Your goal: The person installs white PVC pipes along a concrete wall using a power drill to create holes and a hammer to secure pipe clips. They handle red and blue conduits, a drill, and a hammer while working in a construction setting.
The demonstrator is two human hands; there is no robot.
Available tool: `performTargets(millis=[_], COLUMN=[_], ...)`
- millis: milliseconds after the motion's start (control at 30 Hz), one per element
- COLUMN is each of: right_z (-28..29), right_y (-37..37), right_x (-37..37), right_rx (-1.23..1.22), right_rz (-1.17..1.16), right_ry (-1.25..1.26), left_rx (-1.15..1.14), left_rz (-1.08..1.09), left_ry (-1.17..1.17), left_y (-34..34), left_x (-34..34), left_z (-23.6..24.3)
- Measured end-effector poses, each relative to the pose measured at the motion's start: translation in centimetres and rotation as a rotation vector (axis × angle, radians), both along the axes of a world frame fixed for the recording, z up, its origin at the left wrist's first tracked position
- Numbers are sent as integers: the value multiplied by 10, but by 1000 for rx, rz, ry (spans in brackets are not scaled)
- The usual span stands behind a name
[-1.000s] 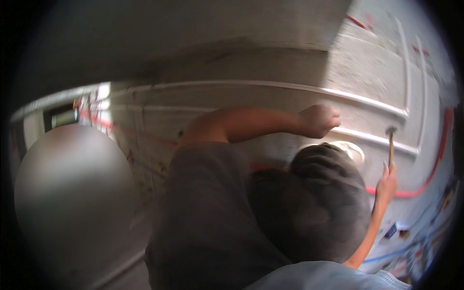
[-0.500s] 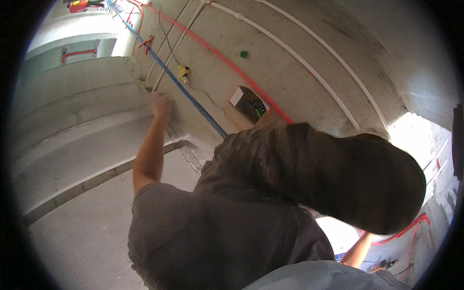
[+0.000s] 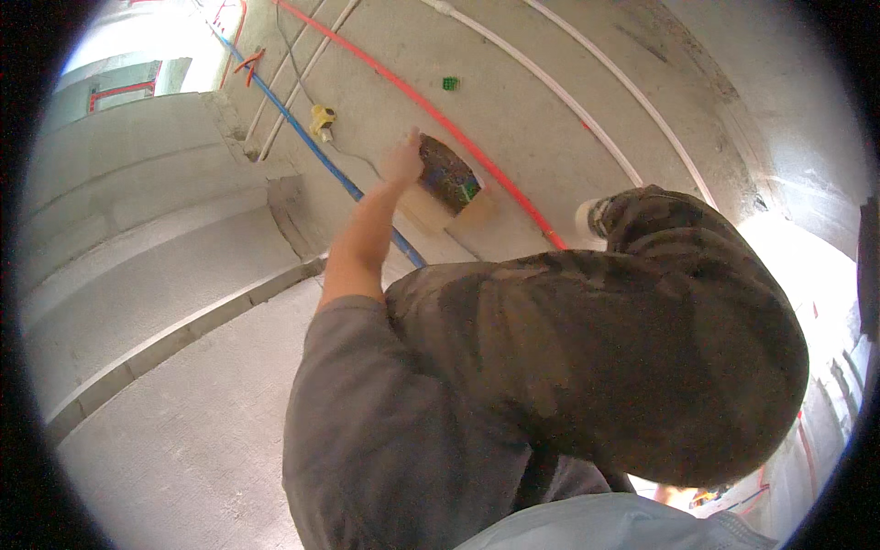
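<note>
My left hand point(image 3: 401, 163) reaches out to the near-left edge of an open cardboard box point(image 3: 423, 206) on the floor. It covers the box's left flap, and motion blur hides how its fingers are set. Inside the box lie many small dark pieces point(image 3: 445, 174) with some green and blue among them, too small to name. My bent leg in dark trousers point(image 3: 596, 357) fills the middle of the view. Only a small patch of my right arm point(image 3: 676, 496) shows below the leg; the right hand is hidden.
A blue pipe point(image 3: 312, 142) and a red pipe point(image 3: 412, 101) run along the floor beside the box. White pipes point(image 3: 550, 73) lie further right. Pliers with red handles point(image 3: 248, 64), a yellow object with a cord point(image 3: 322, 121) and a small green piece point(image 3: 450, 83) lie around. A low ledge point(image 3: 183, 339) borders the left.
My left hand has swung right, from beside the wall to the box. My leg has shifted so that a shoe shows, and the whole view has moved slightly.
</note>
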State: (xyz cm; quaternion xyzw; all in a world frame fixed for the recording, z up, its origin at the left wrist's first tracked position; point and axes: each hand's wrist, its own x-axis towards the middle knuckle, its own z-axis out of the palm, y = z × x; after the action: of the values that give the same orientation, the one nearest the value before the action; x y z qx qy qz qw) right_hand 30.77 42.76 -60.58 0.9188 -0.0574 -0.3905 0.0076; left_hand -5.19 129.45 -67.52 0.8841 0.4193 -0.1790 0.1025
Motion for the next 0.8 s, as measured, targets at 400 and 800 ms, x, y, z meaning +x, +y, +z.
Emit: performTargets(millis=[400,800], right_z=[-30,17], right_y=[-27,434], right_x=[-16,8], right_rx=[13,426], right_rz=[-37,395], right_ry=[96,169], left_rx=[299,15], left_rz=[-737,-96], left_ry=[244,-227], left_y=[198,231], left_x=[128,100], left_z=[50,-13])
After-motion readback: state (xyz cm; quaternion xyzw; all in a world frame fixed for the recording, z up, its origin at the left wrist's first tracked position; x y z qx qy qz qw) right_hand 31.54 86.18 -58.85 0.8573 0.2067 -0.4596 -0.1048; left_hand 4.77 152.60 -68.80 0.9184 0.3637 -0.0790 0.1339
